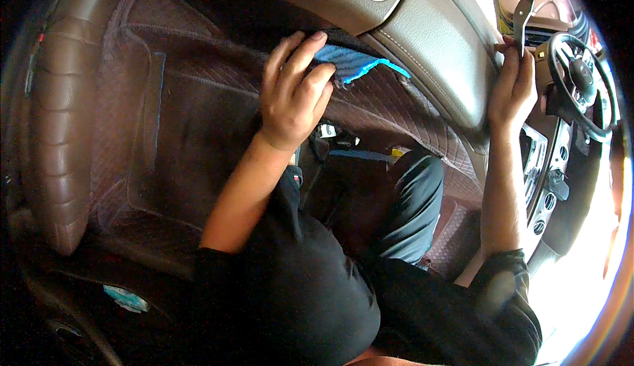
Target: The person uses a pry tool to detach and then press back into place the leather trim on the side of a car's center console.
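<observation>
My left hand (294, 99) reaches over the quilted brown car lining, back upward, with its bent fingers spread apart. Its fingertips lie against a ribbed blue flap (347, 64) with a bright blue edge, which sticks up beside the padded console. No grip on that flap is visible, though the undersides of the fingers are hidden. Farther right, my right hand (514, 92) is raised at the console's side, closed round a flat dark pry tool (523, 19). The tool points upward, and its rounded end has a small hole. Its lower end is hidden in the hand.
A grey-brown leather console (436, 42) runs between the two hands. The steering wheel (581, 79) and dashboard vents (549, 201) are at the right. A brown leather seat bolster (63, 128) stands at the left. A teal-and-white packet (127, 298) lies at the lower left.
</observation>
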Tool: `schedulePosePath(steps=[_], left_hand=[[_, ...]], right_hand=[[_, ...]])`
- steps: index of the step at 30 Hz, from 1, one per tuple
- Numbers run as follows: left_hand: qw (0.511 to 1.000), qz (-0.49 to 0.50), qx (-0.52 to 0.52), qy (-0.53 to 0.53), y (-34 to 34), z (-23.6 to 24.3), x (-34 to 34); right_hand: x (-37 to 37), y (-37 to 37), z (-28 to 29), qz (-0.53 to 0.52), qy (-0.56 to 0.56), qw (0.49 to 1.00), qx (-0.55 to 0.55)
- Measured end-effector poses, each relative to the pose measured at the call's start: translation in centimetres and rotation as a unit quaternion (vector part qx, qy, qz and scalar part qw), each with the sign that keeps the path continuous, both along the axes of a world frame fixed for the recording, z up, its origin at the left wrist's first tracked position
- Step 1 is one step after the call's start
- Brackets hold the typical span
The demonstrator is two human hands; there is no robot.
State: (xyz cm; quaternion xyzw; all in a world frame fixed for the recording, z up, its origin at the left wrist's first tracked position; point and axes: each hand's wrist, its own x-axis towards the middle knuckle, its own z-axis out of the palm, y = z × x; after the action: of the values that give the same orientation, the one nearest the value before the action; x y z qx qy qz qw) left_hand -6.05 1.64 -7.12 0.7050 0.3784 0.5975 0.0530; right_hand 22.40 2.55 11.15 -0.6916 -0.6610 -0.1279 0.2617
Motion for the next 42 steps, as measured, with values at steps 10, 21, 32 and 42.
schedulePosePath(steps=[10, 21, 32, 42], left_hand=[[0.998, 0.029, -0.043, 0.029, -0.8, 0.5, 0.3], [0.985, 0.011, -0.051, -0.166, -0.3, 2.7, -2.7], [0.978, -0.069, -0.119, -0.157, 2.0, 5.4, -1.4], [0.961, -0.083, -0.151, -0.215, 1.0, 5.2, 1.0]], right_hand=[[0.0, -0.1, -0.2, -0.02, -0.001, 1.0, 0.006], [-2.2, -2.7, 0.8, 0.095, 0.068, 0.981, 0.155], [-13.7, -14.8, -8.1, 0.016, 0.593, 0.774, -0.223], [-13.9, -15.1, -9.3, 0.006, 0.693, 0.683, -0.231]])
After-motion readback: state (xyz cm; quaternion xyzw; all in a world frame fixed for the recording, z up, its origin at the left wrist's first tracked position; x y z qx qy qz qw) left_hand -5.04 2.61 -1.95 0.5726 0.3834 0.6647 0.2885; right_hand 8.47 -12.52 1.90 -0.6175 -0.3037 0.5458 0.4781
